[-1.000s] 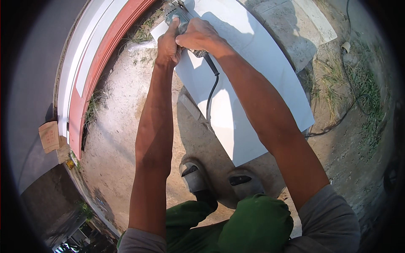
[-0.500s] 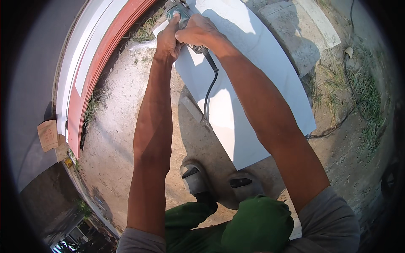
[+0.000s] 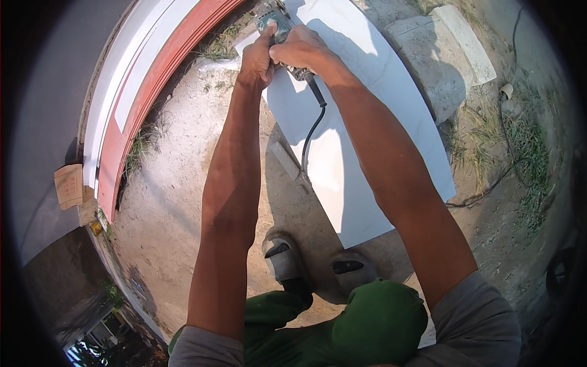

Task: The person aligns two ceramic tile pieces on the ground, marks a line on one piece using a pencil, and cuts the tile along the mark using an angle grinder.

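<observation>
A teal power cutting tool (image 3: 273,25) is on the far end of a white slab (image 3: 400,153), near its left edge. My left hand (image 3: 257,60) grips the tool, thumb along its body. My right hand (image 3: 301,48) is closed on the tool just right of my left hand, covering much of it. The black handle with its cord (image 3: 315,125) hangs back over the slab toward me. Where the tool's blade meets the slab is too small to make out.
Stacked red and white panels (image 3: 113,171) stand at left beside folded cardboard (image 3: 68,186). A pale stone piece (image 3: 428,67) lies behind the slab. A cable (image 3: 489,189) runs through grass at right. My sandalled feet (image 3: 278,260) are on dirt by the slab's near end.
My hands and the tool sit slightly farther right in the picture, and the surroundings have shifted with them as the view moved. Both hands keep their grip.
</observation>
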`<state>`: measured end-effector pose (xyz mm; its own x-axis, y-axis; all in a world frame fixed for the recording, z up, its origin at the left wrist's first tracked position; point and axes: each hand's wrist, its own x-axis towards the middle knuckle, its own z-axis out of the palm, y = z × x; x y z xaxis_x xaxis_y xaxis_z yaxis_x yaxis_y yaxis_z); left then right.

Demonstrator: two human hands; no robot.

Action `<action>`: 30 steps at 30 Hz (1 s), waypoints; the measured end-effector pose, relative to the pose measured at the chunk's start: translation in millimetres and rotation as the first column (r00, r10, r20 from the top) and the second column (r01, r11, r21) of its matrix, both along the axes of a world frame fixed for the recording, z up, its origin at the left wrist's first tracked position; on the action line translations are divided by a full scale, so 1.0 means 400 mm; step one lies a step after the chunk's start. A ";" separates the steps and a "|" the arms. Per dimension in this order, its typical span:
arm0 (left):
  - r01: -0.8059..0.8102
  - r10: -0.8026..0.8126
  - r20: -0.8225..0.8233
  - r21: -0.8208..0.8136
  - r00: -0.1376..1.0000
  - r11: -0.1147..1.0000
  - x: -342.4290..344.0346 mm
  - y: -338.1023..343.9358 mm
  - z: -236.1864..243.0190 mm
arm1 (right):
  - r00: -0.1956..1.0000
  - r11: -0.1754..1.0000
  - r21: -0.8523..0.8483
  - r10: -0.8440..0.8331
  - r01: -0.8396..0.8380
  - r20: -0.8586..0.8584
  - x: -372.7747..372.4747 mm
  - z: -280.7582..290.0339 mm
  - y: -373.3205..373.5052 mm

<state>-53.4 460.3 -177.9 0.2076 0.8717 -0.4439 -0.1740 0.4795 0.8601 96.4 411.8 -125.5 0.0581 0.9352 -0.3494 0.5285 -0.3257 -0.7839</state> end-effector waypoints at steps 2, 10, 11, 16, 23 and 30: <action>-0.011 0.010 0.006 0.015 1.000 1.000 0.000 -0.008 -0.003 | 1.000 1.000 -0.006 -0.006 0.006 0.005 -0.001 0.004 -0.001; 0.007 -0.008 -0.022 -0.035 1.000 0.999 0.005 -0.007 0.002 | 0.999 1.000 -0.025 0.009 -0.010 -0.030 0.006 -0.015 -0.001; 0.003 -0.004 -0.025 -0.038 1.000 0.999 -0.001 -0.004 0.001 | 0.999 1.000 -0.024 0.012 -0.013 -0.032 0.004 -0.010 -0.001; 0.004 -0.005 -0.020 -0.052 1.000 0.999 -0.012 0.000 -0.004 | 0.999 0.999 -0.016 0.032 -0.032 -0.022 0.000 0.010 -0.013; -0.011 0.009 -0.022 -0.071 1.000 0.997 -0.001 -0.028 0.010 | 0.997 0.999 -0.024 0.030 -0.031 -0.066 0.010 0.015 -0.027; -0.037 0.033 -0.051 -0.073 0.998 0.997 0.021 -0.064 0.031 | 0.999 0.998 -0.049 0.050 -0.051 -0.020 0.021 0.007 -0.034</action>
